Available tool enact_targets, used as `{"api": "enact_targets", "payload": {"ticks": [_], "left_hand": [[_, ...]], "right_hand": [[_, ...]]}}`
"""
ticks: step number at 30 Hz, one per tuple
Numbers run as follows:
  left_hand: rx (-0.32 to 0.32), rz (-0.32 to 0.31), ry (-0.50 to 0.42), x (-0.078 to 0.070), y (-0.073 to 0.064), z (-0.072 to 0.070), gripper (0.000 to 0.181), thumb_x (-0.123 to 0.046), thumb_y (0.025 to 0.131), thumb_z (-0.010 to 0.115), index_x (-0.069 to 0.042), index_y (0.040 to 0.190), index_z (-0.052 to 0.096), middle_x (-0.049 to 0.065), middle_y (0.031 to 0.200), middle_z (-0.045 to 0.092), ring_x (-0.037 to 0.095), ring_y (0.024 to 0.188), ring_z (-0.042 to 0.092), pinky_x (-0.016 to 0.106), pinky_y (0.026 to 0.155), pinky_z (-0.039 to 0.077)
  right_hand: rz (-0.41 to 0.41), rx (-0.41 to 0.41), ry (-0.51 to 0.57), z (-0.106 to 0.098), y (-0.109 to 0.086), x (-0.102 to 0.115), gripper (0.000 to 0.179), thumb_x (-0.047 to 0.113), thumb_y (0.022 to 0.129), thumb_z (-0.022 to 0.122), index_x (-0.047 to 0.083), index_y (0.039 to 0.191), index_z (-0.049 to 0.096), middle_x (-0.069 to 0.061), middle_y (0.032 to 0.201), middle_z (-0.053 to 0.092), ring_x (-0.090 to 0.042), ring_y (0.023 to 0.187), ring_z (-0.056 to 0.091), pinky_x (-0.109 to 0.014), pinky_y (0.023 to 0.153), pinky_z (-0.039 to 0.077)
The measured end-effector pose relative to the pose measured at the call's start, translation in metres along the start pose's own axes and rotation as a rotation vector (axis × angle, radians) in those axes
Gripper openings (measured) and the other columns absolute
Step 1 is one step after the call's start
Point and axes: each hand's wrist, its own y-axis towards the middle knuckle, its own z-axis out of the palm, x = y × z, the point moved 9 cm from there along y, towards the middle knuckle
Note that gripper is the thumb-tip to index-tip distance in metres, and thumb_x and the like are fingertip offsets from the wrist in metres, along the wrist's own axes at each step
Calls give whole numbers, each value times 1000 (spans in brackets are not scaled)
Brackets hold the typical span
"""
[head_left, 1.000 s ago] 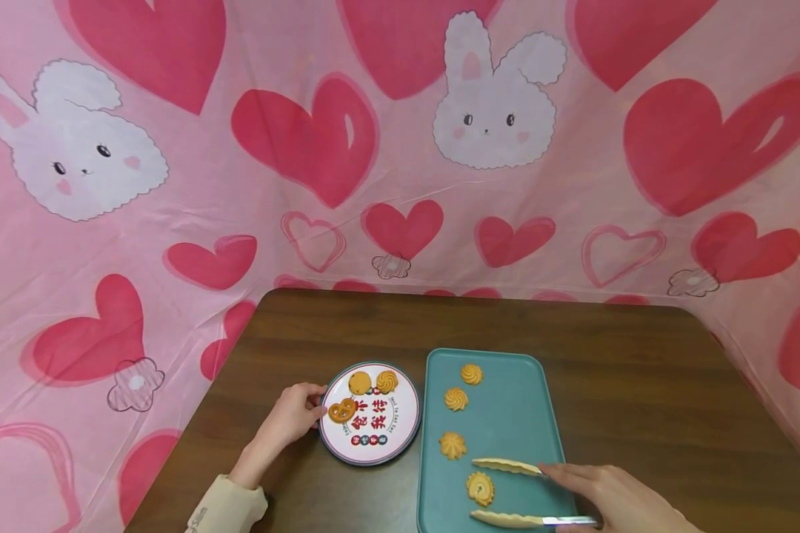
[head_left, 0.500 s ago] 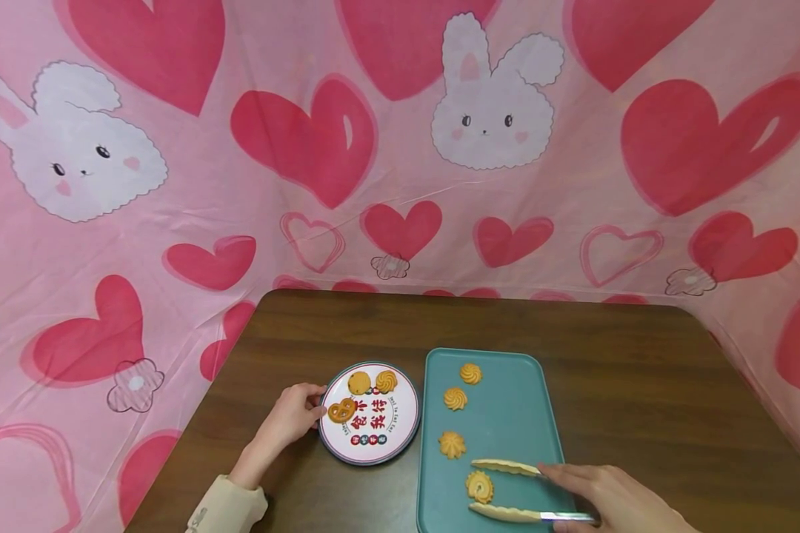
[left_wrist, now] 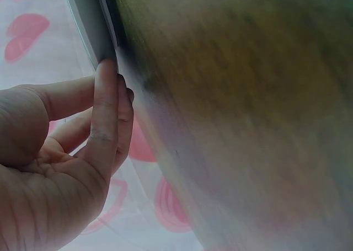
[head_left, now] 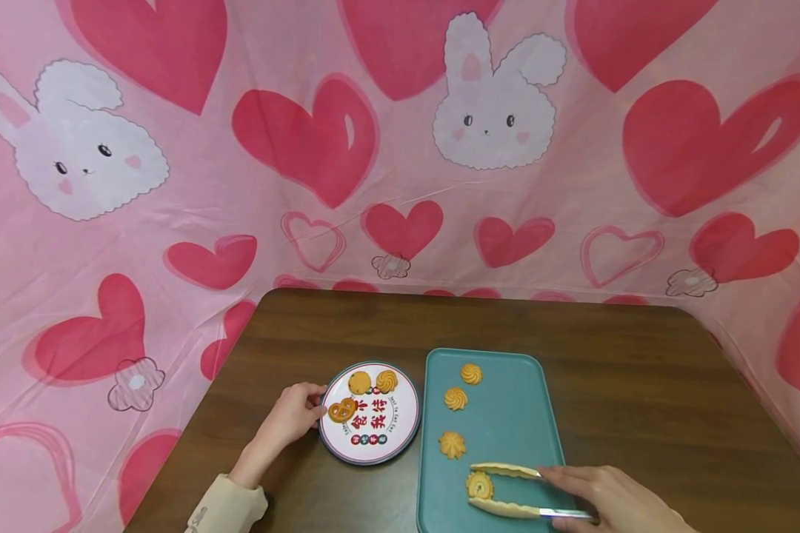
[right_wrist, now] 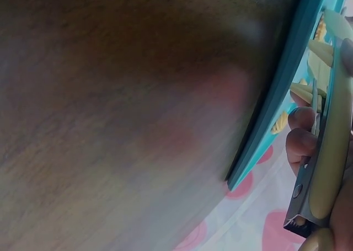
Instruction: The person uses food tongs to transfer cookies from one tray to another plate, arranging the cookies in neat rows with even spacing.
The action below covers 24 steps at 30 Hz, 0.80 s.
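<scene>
My left hand (head_left: 293,413) pinches the left rim of a round white plate (head_left: 380,448) with red lettering; the left wrist view shows its fingertips at the plate's edge. On the plate lie a pretzel (head_left: 342,410), a round flat cookie (head_left: 359,383) and a swirled cookie (head_left: 387,381). My right hand (head_left: 610,497) grips a pair of tongs (right_wrist: 331,174) with cream, wavy tips. In the head view, those tips stand on either side of a ring-shaped cookie (head_left: 480,485) on the teal tray (head_left: 520,414), close against its edges.
Farther up the tray lie a star-shaped cookie (head_left: 452,445) and two swirled cookies, one (head_left: 456,399) below the other (head_left: 471,374). Plate and tray stand side by side on a brown wooden table (head_left: 347,318). Behind it hangs a pink cloth (head_left: 400,178) with hearts and rabbits.
The tongs' tips have drawn closer together around the ring-shaped cookie, from a wider gap to right at its edges. My left hand and the plate stay where they were.
</scene>
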Motion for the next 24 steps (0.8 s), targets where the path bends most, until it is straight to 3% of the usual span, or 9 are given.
{"api": "enact_targets", "payload": {"ticks": [9, 16, 24], "left_hand": [[-5, 13, 5, -3, -1, -1, 36, 2, 87, 73, 11, 121, 65, 7, 83, 60, 15, 65, 56, 29, 58, 57], [-12, 18, 10, -2, -1, -2, 35, 3, 86, 73, 11, 119, 65, 7, 82, 59, 15, 64, 56, 28, 57, 56], [-14, 17, 6, -3, -2, -2, 33, 5, 86, 72, 10, 118, 66, 8, 81, 59, 15, 63, 56, 28, 57, 56]], "right_hand": [[8, -1, -14, -7, 3, 2, 56, 44, 97, 63, 13, 142, 56, -5, 126, 67, -4, 96, 64, -29, 75, 59], [-9, -92, -128, -20, 8, 11, 56, 47, 94, 66, 14, 139, 60, -1, 122, 69, -11, 102, 68, -29, 74, 59], [-124, -233, -248, -36, 17, 24, 53, 42, 89, 74, 15, 134, 64, 2, 118, 70, -9, 99, 68, -31, 72, 60]]}}
